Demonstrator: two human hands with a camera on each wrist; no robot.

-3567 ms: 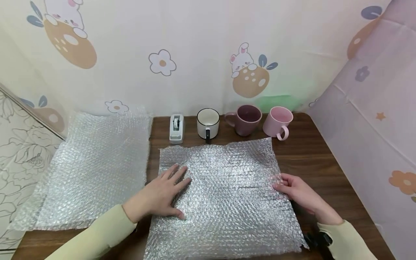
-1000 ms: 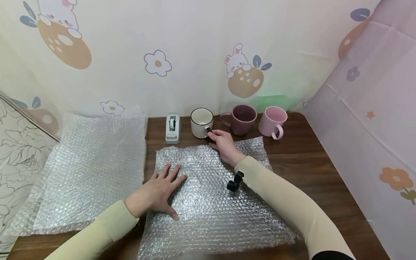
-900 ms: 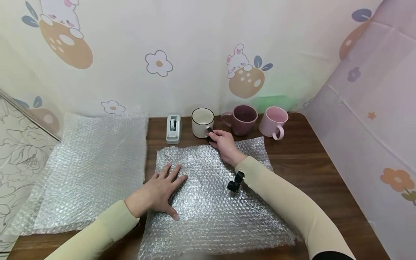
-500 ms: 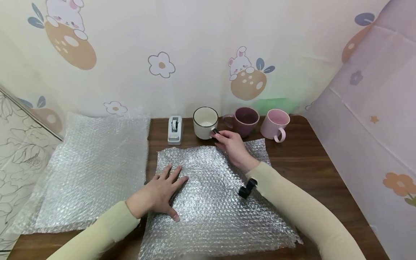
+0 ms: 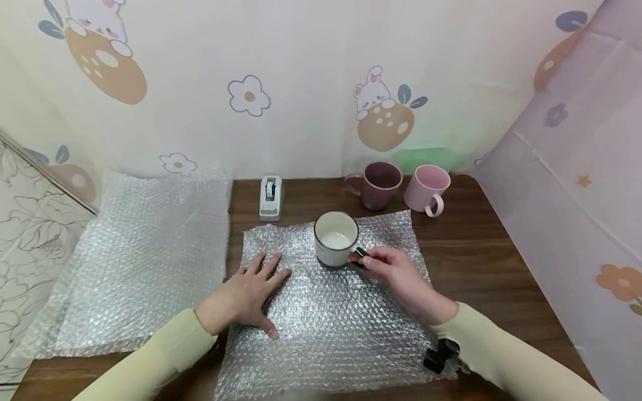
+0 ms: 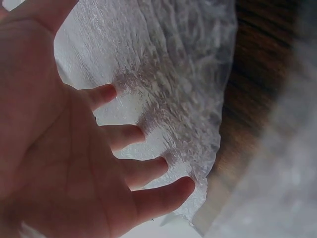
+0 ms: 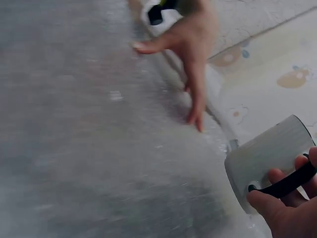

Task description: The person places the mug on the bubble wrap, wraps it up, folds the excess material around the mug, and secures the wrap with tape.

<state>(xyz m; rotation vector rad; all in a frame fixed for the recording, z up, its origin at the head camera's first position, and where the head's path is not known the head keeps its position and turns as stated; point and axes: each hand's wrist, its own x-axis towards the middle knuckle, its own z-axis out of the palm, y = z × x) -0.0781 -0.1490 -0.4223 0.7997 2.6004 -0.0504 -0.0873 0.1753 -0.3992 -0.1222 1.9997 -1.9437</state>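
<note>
A white mug (image 5: pixel 335 239) with a black rim and black handle is over the upper part of a bubble wrap sheet (image 5: pixel 321 328). My right hand (image 5: pixel 401 278) pinches its handle between thumb and fingers; the right wrist view shows the fingers curled round the black handle (image 7: pixel 290 181). Spread flat near the sheet's left edge, my left hand (image 5: pixel 243 298) rests on the bubble wrap. In the left wrist view its fingertips (image 6: pixel 181 191) touch the sheet, palm side showing.
A second bubble wrap sheet (image 5: pixel 150 267) lies on the left of the wooden table (image 5: pixel 481 250). Along the back stand a white tape dispenser (image 5: pixel 271 199), a dark mauve mug (image 5: pixel 379 188) and a pink mug (image 5: pixel 426 188). A patterned curtain (image 5: pixel 311 83) hangs behind.
The right hand has gone from the sheet's right edge to the white mug's handle, then brought the mug forward from the back row over the bubble wrap. The left hand has stayed in place.
</note>
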